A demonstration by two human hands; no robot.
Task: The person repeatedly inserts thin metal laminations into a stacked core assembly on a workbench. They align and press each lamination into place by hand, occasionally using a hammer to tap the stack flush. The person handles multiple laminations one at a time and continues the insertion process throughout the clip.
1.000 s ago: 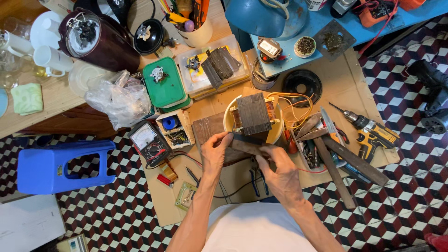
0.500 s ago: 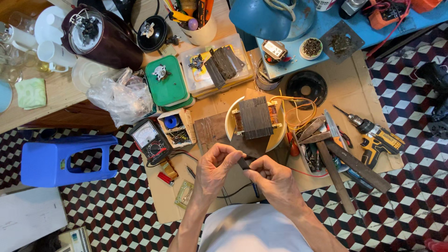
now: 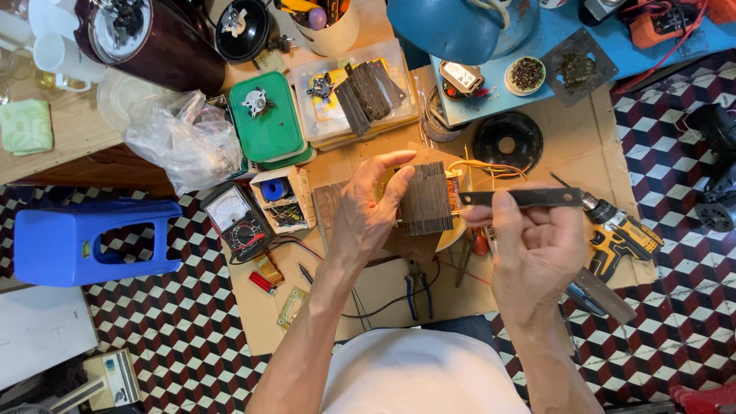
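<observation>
Laminated transformer core (image 3: 426, 198), the landmark here, is sitting just above the cardboard sheet (image 3: 368, 291), at its centre. The left hand (image 3: 368, 211) is curling around the core's left edge, fingers half closed and gripping it. The right hand (image 3: 537, 245), to the core's right, is pinching a thin dark metal strip (image 3: 521, 198) between thumb and fingers. The core is probably heavy, stiff and sharp-edged, best gripped across its flat faces; the strip looks light and bendable.

Checkered tile floor (image 3: 675, 100) is stretching all around, a blue plastic stool (image 3: 84, 238) is sitting at left, cardboard sheet (image 3: 383, 284) is covering the middle, even light.
</observation>
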